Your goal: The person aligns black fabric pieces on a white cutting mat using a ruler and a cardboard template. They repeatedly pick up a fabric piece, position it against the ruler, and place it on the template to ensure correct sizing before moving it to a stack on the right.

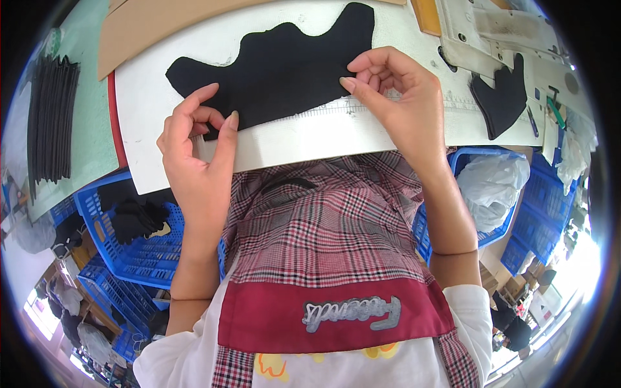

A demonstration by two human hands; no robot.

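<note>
A black fabric piece (284,71) with a wavy far edge and a straighter near edge lies on the white work table in front of me. My left hand (199,139) is at its near left corner, fingers curled and the thumb against the near edge. At the right end, my right hand (404,94) grips the cloth between thumb and forefinger, the other fingers bent in. Part of the right edge is hidden behind that hand. A ruler scale (336,108) runs along the table under the near edge. To the right, smaller black cut pieces (501,97) lie stacked.
Beige machine parts (485,32) stand at the far right, near small scissors (532,121). Brown cardboard (149,32) covers the far left. A row of black folded pieces (52,119) lies on a green surface. Blue crates (139,258) flank my lap; one holds a plastic bag (491,187).
</note>
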